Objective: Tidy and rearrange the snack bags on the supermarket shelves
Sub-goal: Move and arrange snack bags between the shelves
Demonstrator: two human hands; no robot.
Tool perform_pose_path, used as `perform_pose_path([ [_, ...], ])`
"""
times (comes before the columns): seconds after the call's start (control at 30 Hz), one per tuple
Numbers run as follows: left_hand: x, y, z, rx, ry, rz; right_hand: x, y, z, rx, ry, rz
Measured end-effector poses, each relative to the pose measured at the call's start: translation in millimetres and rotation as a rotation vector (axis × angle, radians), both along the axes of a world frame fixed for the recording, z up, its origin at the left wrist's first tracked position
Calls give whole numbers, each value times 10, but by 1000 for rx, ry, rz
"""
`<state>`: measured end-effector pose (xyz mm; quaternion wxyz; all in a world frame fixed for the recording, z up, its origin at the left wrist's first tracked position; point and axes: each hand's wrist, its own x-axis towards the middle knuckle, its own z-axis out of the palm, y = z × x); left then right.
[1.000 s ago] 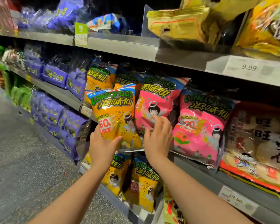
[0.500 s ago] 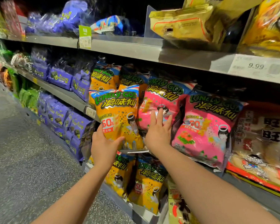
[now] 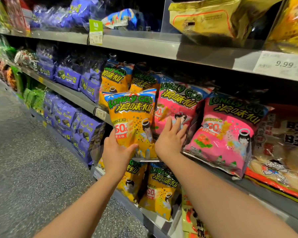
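Observation:
My left hand (image 3: 116, 152) grips the lower left corner of an orange Lonely God snack bag (image 3: 133, 117), held upright in front of the middle shelf. My right hand (image 3: 170, 140) lies flat, fingers spread, against a pink Lonely God bag (image 3: 177, 103) just behind and to the right of the orange one. A second pink bag (image 3: 225, 133) leans forward further right. Two more orange bags (image 3: 115, 79) stand behind on the same shelf.
The middle shelf edge (image 3: 72, 95) runs left with purple seaweed packs (image 3: 67, 78). Below hang more orange bags (image 3: 159, 191) and purple packs (image 3: 83, 127). The top shelf (image 3: 144, 45) carries yellow bags (image 3: 205, 19). Rice cracker packs (image 3: 282, 146) sit at the right. Speckled floor (image 3: 24, 160) lies left.
My right hand slid up and right, from the orange bag's edge onto the face of the pink bag. My left hand keeps its grip on the orange bag.

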<state>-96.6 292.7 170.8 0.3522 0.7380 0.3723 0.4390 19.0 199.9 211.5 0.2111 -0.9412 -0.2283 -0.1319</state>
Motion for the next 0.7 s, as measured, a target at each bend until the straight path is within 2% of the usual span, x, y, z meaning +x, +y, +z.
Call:
perform_pose_path([
  [0.37,-499,-565,-89,-39,37,-23,-649,-645,-77,146,83,207],
  [0.47,-677,-810,-213,-45,82,-48,-878,-881,-230,199,238,268],
  [0.6,-909,-1133,-353,-60,95,-133,-1147,-1174,-455,287,538,250],
  [0.7,-1049,-1295,-498,-61,206,-224,-1324,-1387,-637,427,704,283],
])
